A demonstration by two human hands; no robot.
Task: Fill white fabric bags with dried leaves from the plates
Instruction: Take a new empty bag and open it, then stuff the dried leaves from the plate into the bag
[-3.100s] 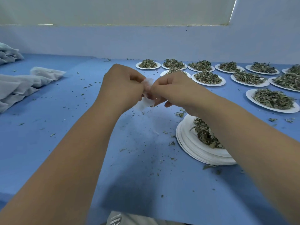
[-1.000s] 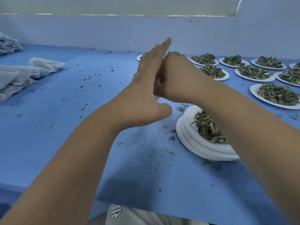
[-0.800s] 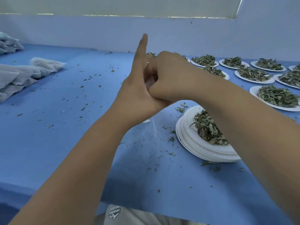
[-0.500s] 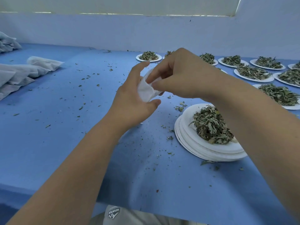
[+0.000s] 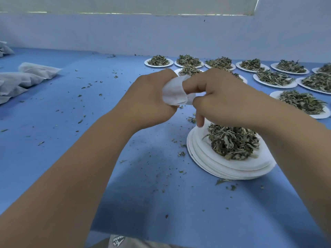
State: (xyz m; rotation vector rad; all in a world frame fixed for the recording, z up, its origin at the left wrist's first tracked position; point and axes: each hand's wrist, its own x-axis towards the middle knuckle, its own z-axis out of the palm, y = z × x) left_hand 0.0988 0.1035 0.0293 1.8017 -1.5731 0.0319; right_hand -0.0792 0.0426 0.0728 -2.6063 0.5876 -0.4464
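Above the table (image 5: 89, 140), near the closest plate (image 5: 206, 161) of dried leaves (image 5: 232, 142), both grips are holding one white fabric bag (image 5: 174, 92): left hand (image 5: 148, 99) curling round it, right hand (image 5: 220, 102) pinching its edge. They seem to be opening it; next, the mouth needs spreading wide for leaves.

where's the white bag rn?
Head view, centre: white fabric bag held between left hand and right hand, above the table, left of the near plate stack.

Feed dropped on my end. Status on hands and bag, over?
Left hand and right hand both gripping the white fabric bag above the table. Dried leaves heaped on the near plate stack, below right hand. Nothing blocking.
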